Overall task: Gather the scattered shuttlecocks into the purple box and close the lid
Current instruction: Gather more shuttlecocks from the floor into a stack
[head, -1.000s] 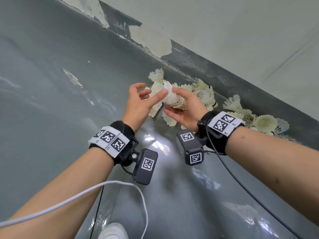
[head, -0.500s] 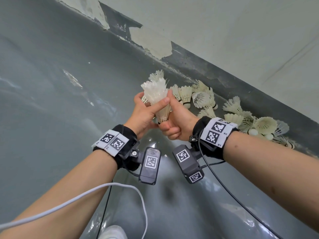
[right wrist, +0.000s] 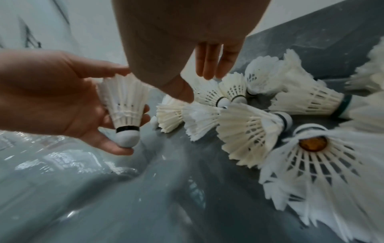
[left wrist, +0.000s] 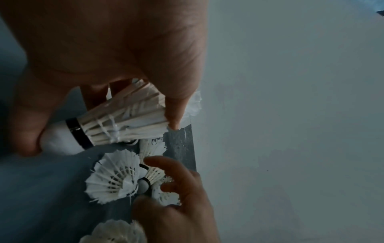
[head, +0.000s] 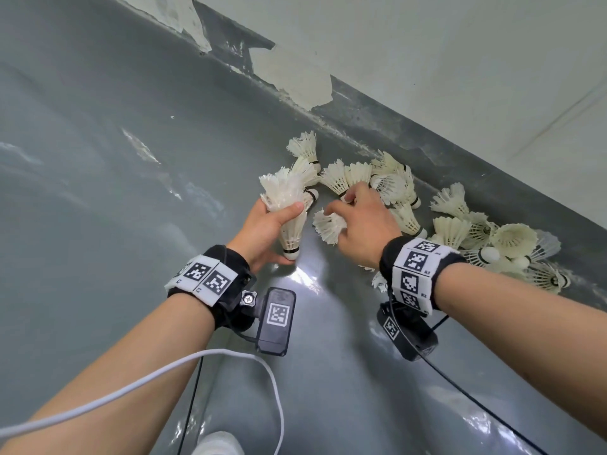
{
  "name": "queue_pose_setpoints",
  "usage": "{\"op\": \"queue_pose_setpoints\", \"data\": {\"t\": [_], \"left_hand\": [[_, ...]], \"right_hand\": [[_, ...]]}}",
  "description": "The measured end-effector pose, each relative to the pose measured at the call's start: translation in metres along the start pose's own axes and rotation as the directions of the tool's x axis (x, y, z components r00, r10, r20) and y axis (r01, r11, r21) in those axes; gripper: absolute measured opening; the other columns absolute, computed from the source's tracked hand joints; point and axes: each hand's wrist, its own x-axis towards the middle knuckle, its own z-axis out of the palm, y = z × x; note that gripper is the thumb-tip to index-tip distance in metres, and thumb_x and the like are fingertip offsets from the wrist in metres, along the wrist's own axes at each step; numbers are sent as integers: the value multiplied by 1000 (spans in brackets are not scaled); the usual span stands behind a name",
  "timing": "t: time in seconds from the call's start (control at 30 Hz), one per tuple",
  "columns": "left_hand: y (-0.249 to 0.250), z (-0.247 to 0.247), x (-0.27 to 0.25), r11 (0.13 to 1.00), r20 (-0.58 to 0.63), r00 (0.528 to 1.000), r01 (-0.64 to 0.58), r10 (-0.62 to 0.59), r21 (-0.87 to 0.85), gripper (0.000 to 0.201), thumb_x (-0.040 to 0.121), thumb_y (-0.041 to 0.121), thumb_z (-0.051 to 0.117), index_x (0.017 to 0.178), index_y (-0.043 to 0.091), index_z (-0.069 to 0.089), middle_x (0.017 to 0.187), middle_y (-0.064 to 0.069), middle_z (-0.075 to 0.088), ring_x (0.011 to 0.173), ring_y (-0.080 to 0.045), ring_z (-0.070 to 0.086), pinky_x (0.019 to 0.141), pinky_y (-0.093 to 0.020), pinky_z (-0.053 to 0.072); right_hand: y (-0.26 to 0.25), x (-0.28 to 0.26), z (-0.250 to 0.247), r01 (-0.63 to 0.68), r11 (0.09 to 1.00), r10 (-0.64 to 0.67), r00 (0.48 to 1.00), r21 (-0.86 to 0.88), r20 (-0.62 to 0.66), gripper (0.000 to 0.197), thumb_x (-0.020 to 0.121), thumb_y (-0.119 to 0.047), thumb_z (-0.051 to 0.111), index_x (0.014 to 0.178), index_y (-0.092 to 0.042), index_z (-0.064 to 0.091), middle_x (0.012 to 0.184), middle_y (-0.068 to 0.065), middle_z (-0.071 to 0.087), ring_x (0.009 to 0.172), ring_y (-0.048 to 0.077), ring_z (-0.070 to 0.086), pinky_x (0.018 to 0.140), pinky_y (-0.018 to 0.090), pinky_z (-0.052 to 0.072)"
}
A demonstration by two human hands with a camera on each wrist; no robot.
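Observation:
My left hand (head: 279, 216) grips a nested stack of white feather shuttlecocks (head: 290, 211), cork end down, just above the grey floor; the left wrist view shows the same stack (left wrist: 118, 121), with the thumb across its feathers. My right hand (head: 338, 206) hovers with its fingers spread over the shuttlecocks lying on the floor (head: 331, 224) and holds nothing. In the right wrist view its fingers (right wrist: 209, 62) hang straight above the pile (right wrist: 249, 128), beside my left hand (right wrist: 51, 98). More shuttlecocks (head: 460, 224) lie along the wall. The purple box is out of view.
A pale wall with a dark, peeling baseboard (head: 377, 126) runs diagonally behind the pile. The floor (head: 115, 192) is glossy grey. A white cable (head: 197, 359) and a black cable (head: 476, 385) trail from my wrists. A shoe tip (head: 215, 444) shows at the bottom edge.
Both hands were pressing the stack together; now my right hand has let go and moved right and down to the floor pile. My left hand keeps the stack, lowered slightly.

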Motion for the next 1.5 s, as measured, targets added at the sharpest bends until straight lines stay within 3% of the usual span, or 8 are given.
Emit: {"op": "queue_pose_setpoints", "data": {"t": [0.17, 0.5, 0.7, 0.9, 1.07, 1.2, 1.33, 1.5], "left_hand": [[-9, -10, 2, 995, -1, 1000, 24, -23, 96, 44, 85, 25, 70, 125, 28, 50, 119, 2, 60, 108, -26, 54, 73, -57, 51], [-14, -5, 8, 872, -56, 984, -124, 170, 474, 51, 82, 24, 74, 126, 18, 49, 113, 1, 61, 97, -18, 59, 74, -31, 48], [-14, 1, 7, 827, 48, 972, -222, 231, 516, 70, 76, 25, 79, 134, 22, 40, 117, 3, 62, 108, -18, 59, 100, -37, 46], [-13, -10, -2, 858, 92, 977, -212, 191, 468, 62, 83, 33, 72, 132, 35, 32, 110, 8, 60, 100, -20, 61, 66, -44, 57], [-8, -30, -2, 862, 31, 969, -234, 246, 449, 49, 90, 30, 64, 132, 32, 38, 106, 10, 62, 94, -14, 62, 53, -27, 49], [-7, -49, -1, 859, -16, 950, -274, 312, 432, 47, 91, 22, 63, 132, 25, 40, 95, 17, 58, 79, 2, 57, 52, -13, 41], [-10, -61, 1, 871, -49, 949, -264, 312, 415, 46, 90, 21, 65, 128, 28, 41, 97, 18, 58, 83, 0, 57, 65, -24, 48], [-15, -65, 3, 869, -30, 959, -241, 281, 432, 51, 88, 24, 67, 133, 26, 42, 112, 8, 63, 106, -15, 60, 99, -33, 45]], "right_hand": [[15, 4, 19, -63, 997, 54, 978, 36, 203, 64, 78, -9, 57, 137, -31, 44, 153, 1, 25, 134, 30, 34, 109, 46, 35], [11, 22, -10, -66, 857, 264, 908, 512, -325, 28, 99, -32, 44, 88, -8, 56, 79, 4, 57, 74, 21, 51, 63, 28, 36], [-12, 21, -11, 73, 891, 4, 986, 448, -169, 20, 98, -30, 47, 79, -22, 47, 76, -11, 42, 71, 11, 43, 59, 19, 28], [-24, 18, -11, 104, 909, -84, 994, 404, -66, 40, 103, -38, 30, 65, -32, 42, 79, -11, 38, 83, 14, 45, 78, 23, 28], [-32, 25, -2, 51, 830, 57, 983, 556, -175, 32, 103, -29, 30, 117, -15, 56, 106, 5, 61, 96, 18, 57, 87, 32, 43], [-33, 39, 11, 45, 964, -42, 999, 261, -15, 49, 84, -12, 49, 131, -21, 45, 138, 9, 40, 126, 29, 36, 106, 39, 34], [-38, 44, 31, 83, 993, -100, 967, 81, 234, 47, 90, -20, 50, 135, -34, 46, 160, 1, 4, 144, 34, 7, 114, 47, 24], [-37, 43, 38, -81, 969, 39, 983, 233, 179, 64, 84, 3, 51, 143, -15, 34, 157, 4, 5, 133, 29, 39, 104, 26, 35]]}}
